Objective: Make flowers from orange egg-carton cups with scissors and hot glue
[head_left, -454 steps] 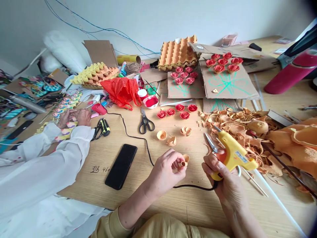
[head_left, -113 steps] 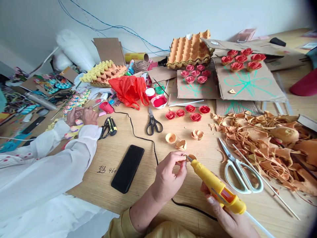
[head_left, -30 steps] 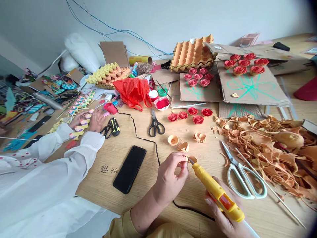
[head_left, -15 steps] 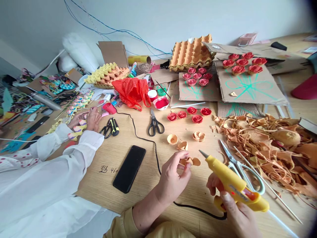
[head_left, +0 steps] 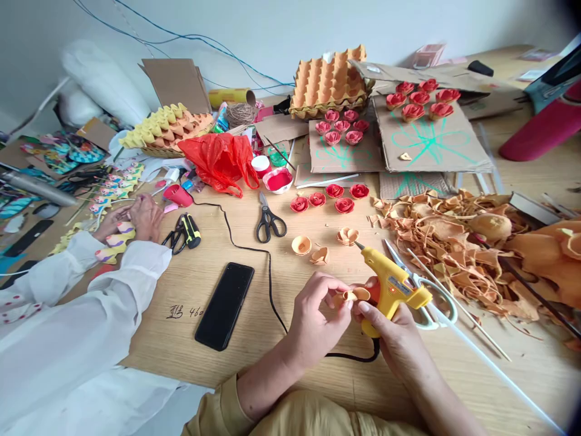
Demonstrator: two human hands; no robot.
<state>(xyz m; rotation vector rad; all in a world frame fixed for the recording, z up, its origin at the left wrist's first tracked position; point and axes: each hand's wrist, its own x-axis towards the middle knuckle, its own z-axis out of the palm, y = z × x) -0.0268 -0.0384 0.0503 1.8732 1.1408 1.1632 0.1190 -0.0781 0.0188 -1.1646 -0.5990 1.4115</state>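
Pinched in my left hand (head_left: 320,312) is a small unpainted flower (head_left: 351,295) of tan egg-carton pulp with curled petals. My right hand (head_left: 393,327) grips a yellow hot glue gun (head_left: 394,284), its nozzle pointing up and left, and that hand's fingertips reach the flower's right edge. A clear glue stick (head_left: 494,369) trails from the gun's back end. Just beyond my hands sit a tan cup (head_left: 301,244), a tan petal piece (head_left: 319,255) and an open tan flower (head_left: 347,236). White-handled scissors (head_left: 436,303) lie partly behind the gun.
A black phone (head_left: 224,306) and black scissors (head_left: 269,221) lie left of my hands. Red painted flowers (head_left: 344,205) stand farther back, near a red paint dish (head_left: 278,180). Pulp scraps (head_left: 454,242) pile up at right. A co-worker's hands (head_left: 140,218) handle painted carton pieces at left.
My right hand has brought the glue gun left and turned it more upright, its fingers now meeting the flower in my left hand. The whole view has shifted slightly.
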